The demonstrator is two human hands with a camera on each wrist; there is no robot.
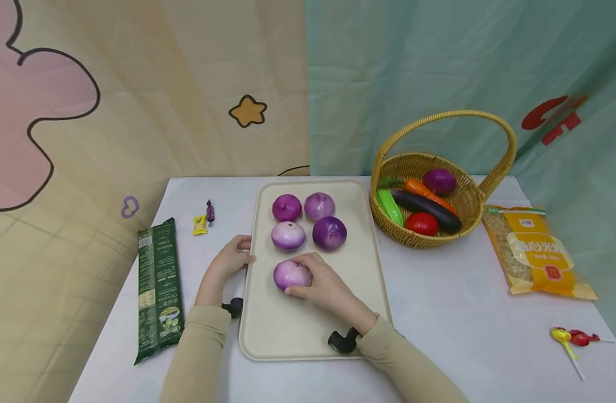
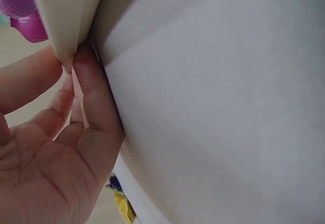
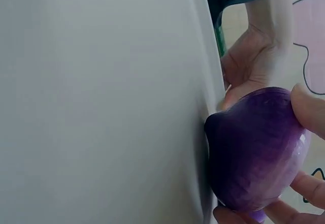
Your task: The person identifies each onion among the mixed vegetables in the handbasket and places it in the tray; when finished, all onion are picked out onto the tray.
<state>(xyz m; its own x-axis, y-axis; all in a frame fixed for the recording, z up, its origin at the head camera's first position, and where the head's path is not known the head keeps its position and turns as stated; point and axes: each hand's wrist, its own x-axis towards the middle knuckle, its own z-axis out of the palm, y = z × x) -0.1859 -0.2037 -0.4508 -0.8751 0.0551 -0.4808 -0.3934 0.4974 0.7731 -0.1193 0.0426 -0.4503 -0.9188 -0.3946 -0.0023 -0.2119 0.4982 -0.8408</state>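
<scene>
My right hand (image 1: 325, 281) grips a purple-and-white onion (image 1: 289, 275) over the middle of a cream tray (image 1: 308, 336). In the right wrist view, thumb and fingers curl round the sides of that onion (image 3: 259, 153), its pointed end close to the tray surface. My left hand (image 1: 233, 257) pinches the tray's left rim; the left wrist view shows the thumb above and a finger beneath the rim (image 2: 63, 46). Farther up the tray sit a dark onion (image 1: 287, 207), a paler onion (image 1: 319, 206), a white-topped onion (image 1: 288, 235) and another dark onion (image 1: 330, 233).
A wicker basket (image 1: 413, 240) with vegetables stands right of the tray, its handle upright. An orange grain bag (image 1: 539, 252) and lollipops (image 1: 569, 337) lie farther right. To the left are a green packet (image 1: 160, 288), a yellow candy (image 1: 200, 225) and a purple candy (image 1: 210, 212).
</scene>
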